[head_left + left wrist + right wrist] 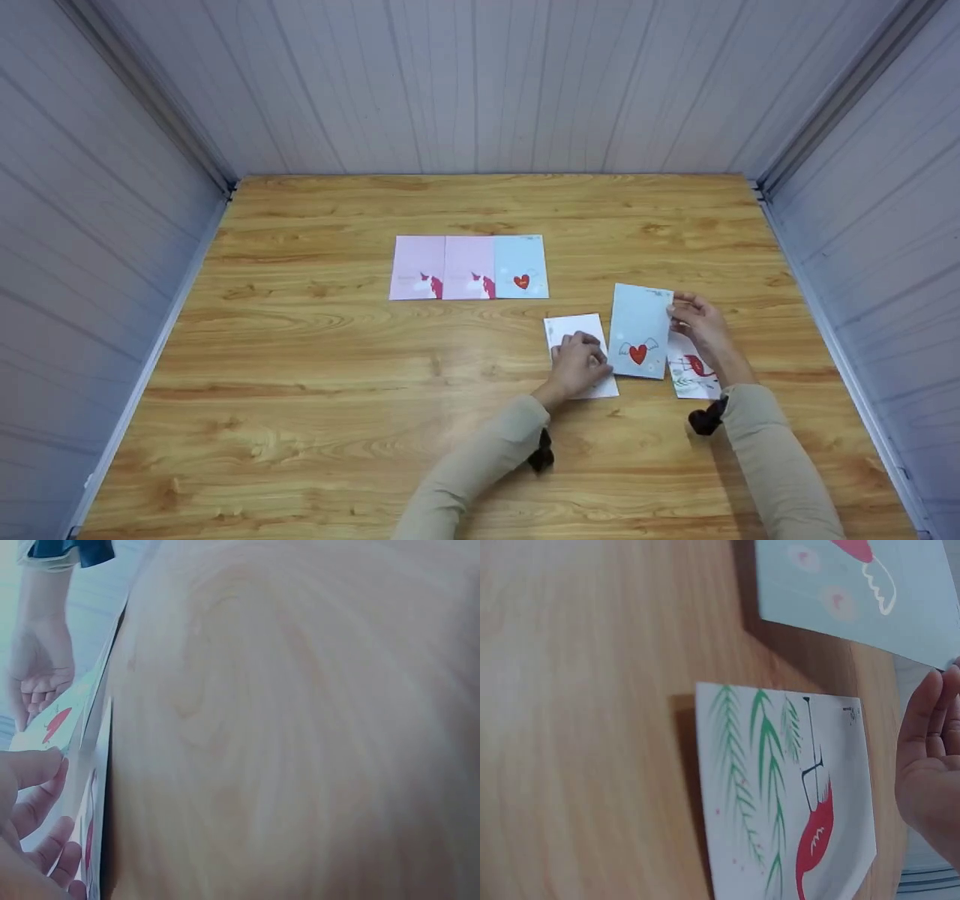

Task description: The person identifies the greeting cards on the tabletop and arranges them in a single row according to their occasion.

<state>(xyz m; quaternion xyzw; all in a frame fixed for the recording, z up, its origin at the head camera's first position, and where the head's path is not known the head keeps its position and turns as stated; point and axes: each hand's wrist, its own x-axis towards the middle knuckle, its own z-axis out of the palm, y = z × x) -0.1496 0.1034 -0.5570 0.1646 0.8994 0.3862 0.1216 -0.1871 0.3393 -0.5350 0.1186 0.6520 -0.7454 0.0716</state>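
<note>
Wood-grain table [337, 360], walled on three sides by grey panels [480, 82].

Head view. Card count: six in all. Three lie edge to edge in a row toward 12 o'clock of the hands: two pink cards [444, 268] and one blue heart card [520, 267]. Three sit by the hands: one white card [577, 330], one blue winged-heart card [640, 330], one flamingo card [690, 371]. Left hand [577, 364] lies on the white card, fingers bent down onto its face; whether it pinches the card or only presses it, cannot tell. Right hand [697, 321] pinches the blue winged-heart card at its 3 o'clock edge, near the upper corner; the card is raised and tilted, its lower edge near the table between the white card and the flamingo card. The flamingo card lies flat at 5 o'clock of the blue one, partly under the right wrist. Two beige sleeves, one dark wrist strap on each.

Left wrist view. Blurred. Left fingers [34, 795] curl against card edges at 9 o'clock of frame; right hand [37, 675] at 11 o'clock, fingers on the blue winged-heart card [56, 720]. Table fills the rest.

Right wrist view. One flamingo card [795, 795] flat on the wood, green fronds and red bird showing. One blue winged-heart card [855, 592] at 1 o'clock, lifted, casting shadow. Right fingers [922, 727] at 3 o'clock, touching the blue card's edge.
</note>
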